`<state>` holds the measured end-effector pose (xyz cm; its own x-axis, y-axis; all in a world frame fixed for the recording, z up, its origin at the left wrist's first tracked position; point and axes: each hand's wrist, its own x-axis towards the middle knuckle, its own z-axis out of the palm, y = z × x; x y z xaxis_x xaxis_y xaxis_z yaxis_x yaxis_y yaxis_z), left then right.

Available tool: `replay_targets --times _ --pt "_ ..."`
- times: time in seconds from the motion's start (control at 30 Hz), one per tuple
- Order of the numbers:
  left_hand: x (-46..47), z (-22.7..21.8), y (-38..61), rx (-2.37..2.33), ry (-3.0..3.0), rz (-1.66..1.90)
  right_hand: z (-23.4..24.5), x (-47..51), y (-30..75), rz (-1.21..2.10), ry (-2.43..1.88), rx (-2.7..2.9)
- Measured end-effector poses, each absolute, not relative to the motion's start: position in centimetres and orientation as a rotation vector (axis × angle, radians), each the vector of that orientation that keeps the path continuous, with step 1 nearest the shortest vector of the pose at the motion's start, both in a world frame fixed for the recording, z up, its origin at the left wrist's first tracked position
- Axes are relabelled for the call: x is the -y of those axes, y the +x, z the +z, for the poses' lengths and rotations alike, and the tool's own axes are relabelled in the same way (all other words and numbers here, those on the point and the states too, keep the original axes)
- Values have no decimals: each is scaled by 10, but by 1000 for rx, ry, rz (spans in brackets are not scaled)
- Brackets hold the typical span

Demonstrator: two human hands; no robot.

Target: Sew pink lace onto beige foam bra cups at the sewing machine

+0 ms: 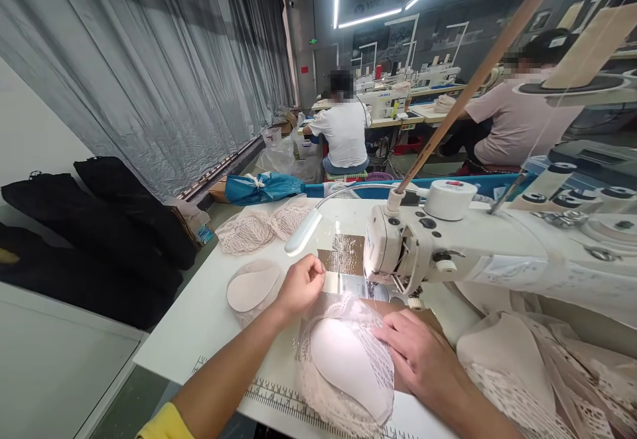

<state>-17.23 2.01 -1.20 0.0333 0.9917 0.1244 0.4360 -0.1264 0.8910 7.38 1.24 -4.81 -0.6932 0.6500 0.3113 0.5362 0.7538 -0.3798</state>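
A pale pink lace bra cup (pixel 343 359) with a smooth pad in it lies at the front of the sewing machine (pixel 398 247), its upper lace edge close to the needle area. My left hand (pixel 302 283) is closed in a pinch just above the cup's upper left; what sits between its fingertips is too small to make out. At the cup's right edge, my right hand (pixel 415 346) has its fingertips on the lace, gripping the edge; the thumb is partly hidden. Another padded cup (pixel 253 286) rests left of my left forearm.
Lace cups (pixel 246 232) lie at the table's far left. More lace pieces (pixel 517 359) are heaped at the right. A lamp (pixel 303 232) bends over the table beside the machine. A printed ruler (pixel 279 396) runs along the front edge. Two people sit at machines ahead.
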Motion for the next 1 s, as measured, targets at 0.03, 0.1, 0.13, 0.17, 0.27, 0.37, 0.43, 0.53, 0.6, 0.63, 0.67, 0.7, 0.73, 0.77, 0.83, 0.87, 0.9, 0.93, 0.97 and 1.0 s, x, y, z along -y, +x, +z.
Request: replay_targets --times 0.03,0.1,0.13,0.17,0.27,0.37,0.43,0.53,0.6,0.63,0.67,0.7,0.73,0.77,0.83,0.87,0.9,0.93,0.97,1.0 --pt "-14 -8 -172 -1490 1665 1083 -49 -13 74 360 -901 2514" --pt "-2 -3 -166 -1457 1822 1021 -52 -14 75 347 -895 2486" --pt "3 -4 -160 -1403 1951 930 -53 -14 76 339 -892 2473" --pt "7 -6 -154 -1338 2094 815 -55 -15 77 330 -893 2463" --pt "11 -17 -136 -1203 2412 548 -60 -17 79 291 -936 2443" --pt "8 -25 -127 -1141 2532 472 -63 -17 79 171 -997 2445" --pt "5 -25 -127 -1167 2541 446 -65 -16 78 61 -1025 2478" --pt "1 -22 -129 -1312 2507 395 -66 -18 76 -80 -1034 2494" --pt "-1 -20 -130 -1361 2500 347 -67 -19 75 -151 -1034 2471" --pt "-3 -20 -130 -1363 2503 326 -66 -20 74 -177 -1042 2455" --pt "-6 -20 -130 -1354 2509 307 -66 -21 73 -195 -1054 2441" --pt "-9 -20 -131 -1338 2517 292 -65 -21 72 -208 -1071 2427" --pt "-12 -20 -132 -1314 2527 280 -64 -22 71 -214 -1087 2419" --pt "-16 -20 -133 -1284 2539 272 -63 -22 70 -217 -1094 2414" --pt "-23 -21 -137 -1224 2565 263 -60 -22 67 -222 -1100 2409" --pt "-27 -21 -140 -1197 2577 260 -59 -22 66 -224 -1104 2409" --pt "-30 -22 -142 -1172 2588 254 -59 -22 65 -226 -1109 2405" --pt "-33 -22 -144 -1149 2596 244 -59 -22 64 -226 -1116 2403" --pt "-36 -23 -147 -1130 2600 232 -59 -22 63 -223 -1128 2402" --pt "-38 -23 -148 -1113 2602 217 -60 -22 62 -218 -1142 2406"
